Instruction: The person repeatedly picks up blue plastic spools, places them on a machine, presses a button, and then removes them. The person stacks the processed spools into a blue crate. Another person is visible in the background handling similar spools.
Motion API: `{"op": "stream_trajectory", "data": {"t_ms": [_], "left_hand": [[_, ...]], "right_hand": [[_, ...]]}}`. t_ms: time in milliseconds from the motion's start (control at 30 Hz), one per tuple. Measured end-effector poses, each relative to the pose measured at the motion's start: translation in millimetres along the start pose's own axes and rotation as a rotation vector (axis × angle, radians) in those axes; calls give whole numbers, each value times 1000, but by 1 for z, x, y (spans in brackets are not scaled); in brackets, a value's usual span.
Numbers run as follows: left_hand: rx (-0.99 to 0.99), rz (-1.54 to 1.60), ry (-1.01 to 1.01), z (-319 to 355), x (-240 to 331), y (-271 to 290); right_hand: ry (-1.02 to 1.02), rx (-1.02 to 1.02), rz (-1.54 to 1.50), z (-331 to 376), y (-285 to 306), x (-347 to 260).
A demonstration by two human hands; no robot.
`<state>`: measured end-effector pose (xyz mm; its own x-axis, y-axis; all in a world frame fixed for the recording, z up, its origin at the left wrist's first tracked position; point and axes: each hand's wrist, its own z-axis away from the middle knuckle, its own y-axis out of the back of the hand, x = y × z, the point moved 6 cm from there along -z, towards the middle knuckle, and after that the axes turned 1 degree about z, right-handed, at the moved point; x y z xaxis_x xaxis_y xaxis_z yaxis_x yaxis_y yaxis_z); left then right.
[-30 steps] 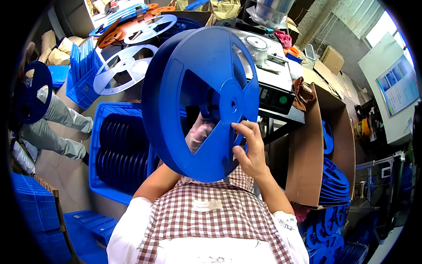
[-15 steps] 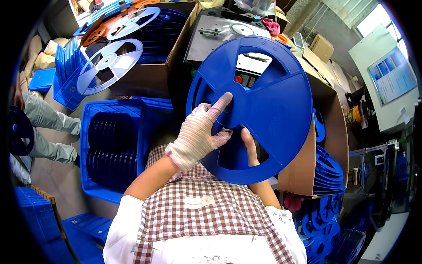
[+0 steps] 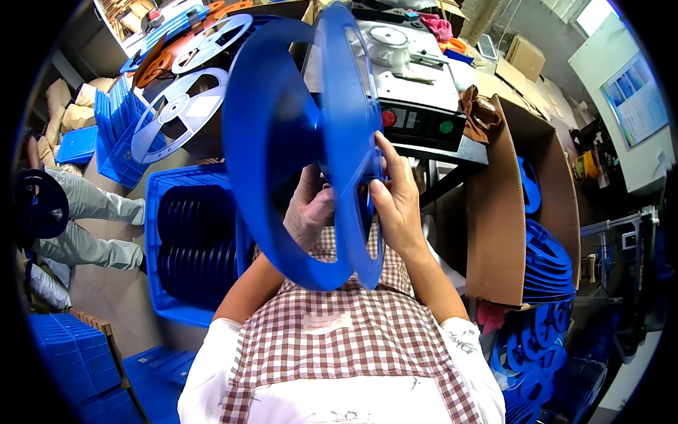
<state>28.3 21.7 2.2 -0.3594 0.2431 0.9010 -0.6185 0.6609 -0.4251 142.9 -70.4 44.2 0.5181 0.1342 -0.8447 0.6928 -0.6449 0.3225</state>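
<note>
Both forearms rise from the lower edge in front of the checked apron [image 3: 353,346], elbows bent. The left hand [image 3: 308,212], in a pale glove, has its thumb bent inward and its fingers curled, closed on the middle of a blue plastic reel [image 3: 347,134]; its fingertips are partly hidden. The bare right hand [image 3: 400,205] is half open, fingers bent, with forefinger and thumb tips against the outer face of the reel's right flange; whether they pinch anything there cannot be told. On the left, near the reel's lower rim, stands a blue crate [image 3: 159,286] packed with two rows of dark reels [image 3: 198,258]. Ahead, just beyond the right hand, is the front edge of a benchtop machine [image 3: 422,131] with a red button [image 3: 388,118] and a green button [image 3: 445,127]. A tall cardboard box [image 3: 491,233] holding blue flanges [image 3: 547,272] stands to the right, with a gap between its near wall and the right forearm. The reel is held up off any surface in front of the chest, its flanges upright and turned nearly edge-on, the left hand at its hub and the right hand on its outer right side.
</note>
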Motion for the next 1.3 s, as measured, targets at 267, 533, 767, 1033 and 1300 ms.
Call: {"op": "stream_trajectory", "data": {"t_ms": [267,533,767,1033,1300], "left_hand": [[-18,96,-77,-2,-17,20],[-22,19,-109,-11,-20,24],[26,66,-96,-9,-20,18],[16,29,-70,-7,-18,21],[-7,24,-24,-4,-23,19]], "right_hand": [[37,-33,83,-3,-8,-5],[8,-30,85,-5,-9,1],[47,-21,61,-8,-9,3],[18,-27,2,-4,-13,8],[-36,-46,-16,-1,-11,5]]}}
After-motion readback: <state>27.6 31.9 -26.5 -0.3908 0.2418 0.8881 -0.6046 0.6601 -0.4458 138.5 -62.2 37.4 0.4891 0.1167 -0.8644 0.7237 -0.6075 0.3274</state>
